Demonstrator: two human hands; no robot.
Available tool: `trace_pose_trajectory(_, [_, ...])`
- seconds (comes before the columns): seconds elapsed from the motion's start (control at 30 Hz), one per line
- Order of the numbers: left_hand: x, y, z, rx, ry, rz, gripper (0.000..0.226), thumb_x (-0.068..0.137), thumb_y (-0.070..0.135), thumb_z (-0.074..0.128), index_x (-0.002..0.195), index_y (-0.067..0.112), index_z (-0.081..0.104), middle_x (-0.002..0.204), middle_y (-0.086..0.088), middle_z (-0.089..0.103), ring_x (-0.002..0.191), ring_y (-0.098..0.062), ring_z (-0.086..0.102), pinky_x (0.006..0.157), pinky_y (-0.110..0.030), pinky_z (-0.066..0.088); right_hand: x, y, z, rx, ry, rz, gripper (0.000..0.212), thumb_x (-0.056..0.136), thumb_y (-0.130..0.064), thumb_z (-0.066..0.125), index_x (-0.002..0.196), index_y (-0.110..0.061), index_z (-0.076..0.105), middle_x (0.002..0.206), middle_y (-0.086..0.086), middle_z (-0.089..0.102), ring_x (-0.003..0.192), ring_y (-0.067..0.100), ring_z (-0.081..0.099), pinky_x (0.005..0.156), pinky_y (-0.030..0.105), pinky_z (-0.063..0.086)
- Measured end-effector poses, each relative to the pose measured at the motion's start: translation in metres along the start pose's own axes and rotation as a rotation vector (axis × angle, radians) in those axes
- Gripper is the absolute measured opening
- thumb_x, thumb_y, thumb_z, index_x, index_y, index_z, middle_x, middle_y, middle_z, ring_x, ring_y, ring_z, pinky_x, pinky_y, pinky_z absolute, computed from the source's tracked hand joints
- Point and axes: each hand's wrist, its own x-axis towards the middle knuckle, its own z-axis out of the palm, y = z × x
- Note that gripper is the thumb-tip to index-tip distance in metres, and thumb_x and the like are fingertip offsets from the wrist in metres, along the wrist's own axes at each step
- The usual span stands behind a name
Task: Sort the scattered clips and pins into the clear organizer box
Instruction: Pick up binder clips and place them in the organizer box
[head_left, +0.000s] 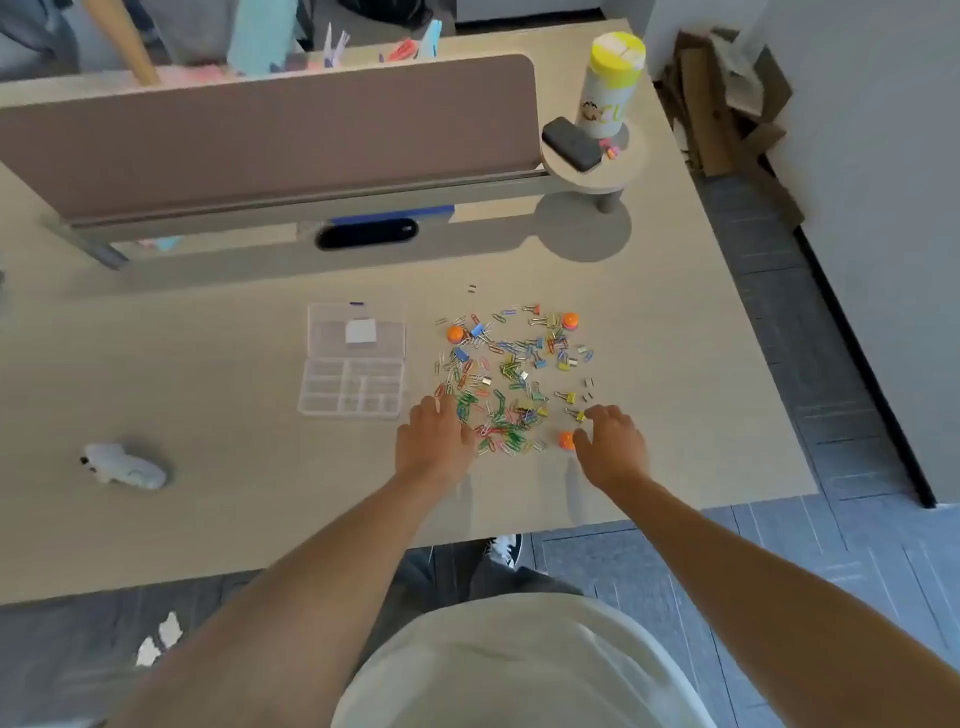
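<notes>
We note both hands at the near edge of the scattered pile of clips and pins (511, 374) on the desk (208, 415). The left hand (434, 439) lies palm down with fingers reaching into the green and red paper clips at the pile's near-left corner; we cannot tell whether it pinches any. The right hand (613, 444) has loosely curled fingers at the near-right corner, just beside an orange pin (566, 439) and a yellow binder clip (577, 414); nothing is plainly held. The clear organizer box (353, 361) sits just left of the pile, apart from it, lid open. Its long axis runs away from us, with the lid at the far end and the compartment tray at the near end; a white slip (360, 331) shows on the lid. In our judgement the compartments look empty, so sorting has barely begun. Risks as we see them: the paper clips are tangled, so lifting 1 may drag a chain of others and drop them into the wrong compartment. The orange pin near the right hand lies close to the desk's near edge, and a sweeping motion could roll it to the floor. The compartments are small and the box light, so a hand knocking it could shift it or spill sorted items. 2 more orange pins (570, 320) sit at the far side, and a few small pieces (471, 288) lie apart beyond the pile, easy to overlook.
</notes>
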Motion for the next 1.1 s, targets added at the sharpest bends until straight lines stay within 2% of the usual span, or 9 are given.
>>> trace_pose_trajectory(0.17, [0.006,0.002,0.016,-0.028,-0.083,-0.038,0.044,0.101,0.039,0.042,0.136,0.013,0.042,0.131,-0.010,0.049,0.120,-0.029,0.048,0.093,-0.043,0.046,0.004,0.004,0.009,0.062,0.044,0.085,0.038,0.094,-0.022,0.058,0.130,-0.012,0.060,0.131,0.009,0.058,0.119,0.028,0.053,0.095,0.040,0.047])
trace_pose_trajectory(0.43, [0.019,0.025,0.040,-0.100,-0.064,0.036,0.039,0.097,0.036,0.052,0.129,0.013,0.049,0.126,-0.007,0.054,0.121,-0.027,0.049,0.090,-0.042,0.047,0.042,-0.001,0.015,0.130,0.086,0.096,0.036,0.092,-0.019,0.062,0.127,-0.013,0.064,0.129,0.008,0.059,0.117,0.028,0.055,0.092,0.039,0.049])
trace_pose_trajectory(0.6, [0.047,0.046,0.045,-0.121,-0.027,0.073,0.031,0.093,0.033,0.058,0.113,0.010,0.055,0.113,-0.007,0.057,0.108,-0.026,0.055,0.078,-0.038,0.049,0.079,-0.006,0.009,0.167,0.109,0.115,0.038,0.090,-0.014,0.059,0.127,-0.012,0.064,0.128,0.010,0.059,0.117,0.030,0.055,0.090,0.039,0.049])
trace_pose_trajectory(0.73, [0.076,0.060,0.051,-0.121,-0.023,0.094,0.032,0.092,0.033,0.062,0.113,0.010,0.053,0.109,-0.008,0.058,0.107,-0.028,0.055,0.073,-0.038,0.046,0.111,-0.016,0.004,0.166,0.135,0.107,0.040,0.091,-0.016,0.059,0.131,-0.012,0.061,0.130,0.010,0.057,0.119,0.030,0.055,0.090,0.039,0.050])
trace_pose_trajectory(0.97, [0.109,0.069,0.069,-0.148,-0.015,0.129,0.035,0.091,0.039,0.065,0.115,0.015,0.053,0.110,-0.006,0.058,0.102,-0.026,0.058,0.075,-0.039,0.050,0.170,-0.039,-0.007,0.084,0.120,0.019,0.042,0.090,-0.013,0.058,0.133,-0.015,0.058,0.129,0.009,0.054,0.115,0.030,0.056,0.083,0.037,0.051])
trace_pose_trajectory(1.1, [0.114,0.069,0.074,-0.151,0.016,0.148,0.030,0.089,0.039,0.068,0.107,0.017,0.058,0.101,-0.002,0.062,0.091,-0.023,0.063,0.065,-0.033,0.044,0.197,-0.050,-0.006,0.026,0.081,0.000,0.045,0.090,-0.013,0.057,0.135,-0.016,0.058,0.129,0.011,0.054,0.112,0.031,0.058,0.081,0.038,0.052])
